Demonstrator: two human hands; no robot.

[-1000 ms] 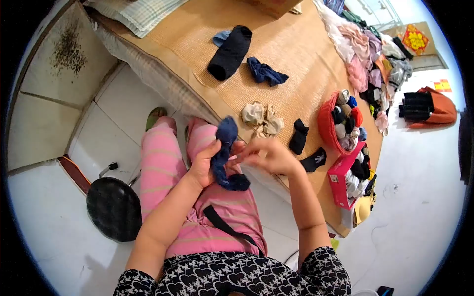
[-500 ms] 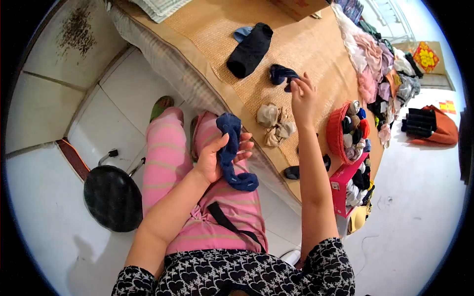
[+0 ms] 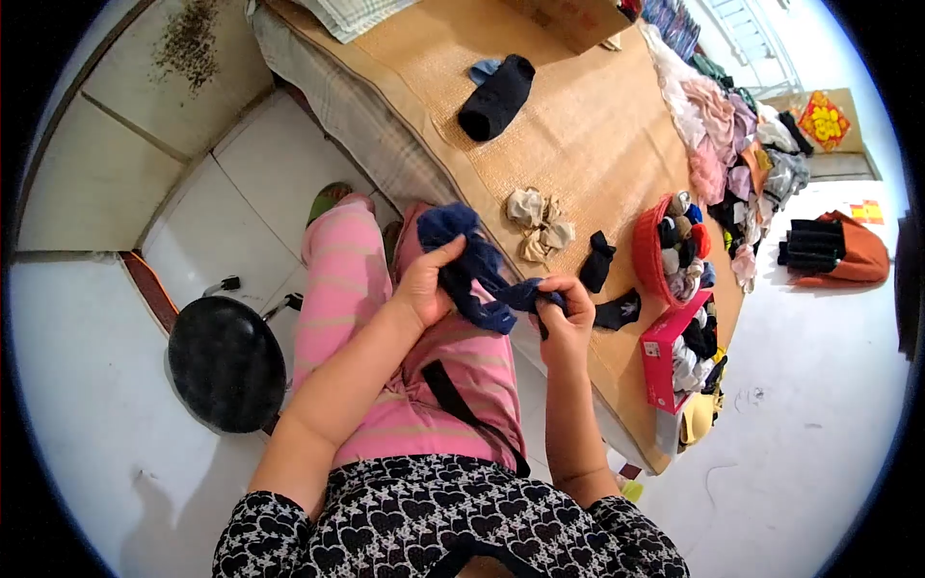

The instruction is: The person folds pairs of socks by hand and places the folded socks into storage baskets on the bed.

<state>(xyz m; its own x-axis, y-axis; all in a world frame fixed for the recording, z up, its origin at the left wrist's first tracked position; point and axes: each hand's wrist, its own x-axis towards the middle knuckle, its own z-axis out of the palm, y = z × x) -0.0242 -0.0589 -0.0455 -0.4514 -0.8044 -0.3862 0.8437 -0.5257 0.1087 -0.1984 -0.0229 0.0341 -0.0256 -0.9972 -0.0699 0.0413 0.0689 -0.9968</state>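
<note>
Above my lap, my left hand grips a navy sock, its thumb pressed over the cloth. My right hand pinches a second navy sock, which meets the first between the hands; where one ends and the other begins is hard to tell. On the woven mat lie a black sock with a blue piece partly under it, and a cluster of beige socks. Nearer my right hand are a black sock bundle and a dark sock.
A red basket of rolled socks and a pink box of socks stand at the bed's right. Behind them is a clothes heap. A cardboard box sits at the far edge. A black stool stands on the floor at left.
My right hand has picked the second navy sock up off the mat and brought it down to the one in my left hand. The view has shifted slightly.
</note>
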